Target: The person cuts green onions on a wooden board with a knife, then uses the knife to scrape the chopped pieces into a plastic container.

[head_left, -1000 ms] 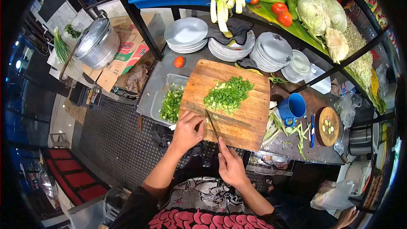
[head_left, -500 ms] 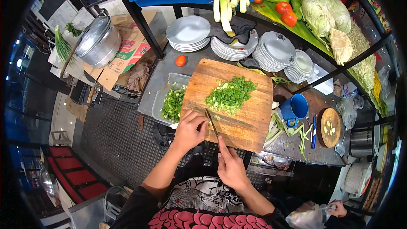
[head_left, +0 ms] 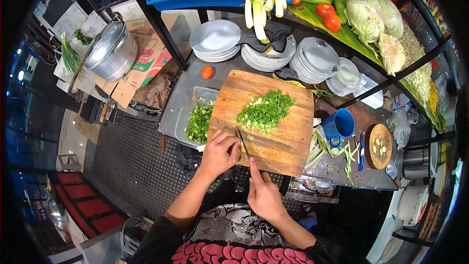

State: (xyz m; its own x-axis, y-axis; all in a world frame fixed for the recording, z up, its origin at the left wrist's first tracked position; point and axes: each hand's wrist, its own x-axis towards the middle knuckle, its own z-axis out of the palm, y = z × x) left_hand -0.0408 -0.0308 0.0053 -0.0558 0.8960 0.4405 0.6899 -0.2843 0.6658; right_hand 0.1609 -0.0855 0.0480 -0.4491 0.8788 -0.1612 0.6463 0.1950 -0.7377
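A wooden cutting board (head_left: 288, 154) lies on the counter with a heap of chopped green onion (head_left: 267, 111) on it. My right hand (head_left: 264, 193) grips a knife (head_left: 243, 142), index finger stretched along its back, the blade angled over the board's near part. My left hand (head_left: 220, 151) is closed at the board's near left edge, thumb and fingers curled together just left of the blade. Whatever it pinches is hidden; a small white end shows beside it. A clear plastic tub (head_left: 181, 117) left of the board contains more chopped greens (head_left: 199, 122).
Stacked plates (head_left: 215, 39) and a tomato (head_left: 207, 72) stand behind the board. To the right are a blue mug (head_left: 338, 124), green trimmings (head_left: 320, 147), a blue-handled tool (head_left: 362, 152) and a round wooden board (head_left: 380, 146). A vegetable shelf with a blue tray (head_left: 195, 1) overhangs the back.
Both hands and the knife stay almost in place, with the right hand shifted slightly left. Another person's hand with a plastic bag at the lower right has gone from view.
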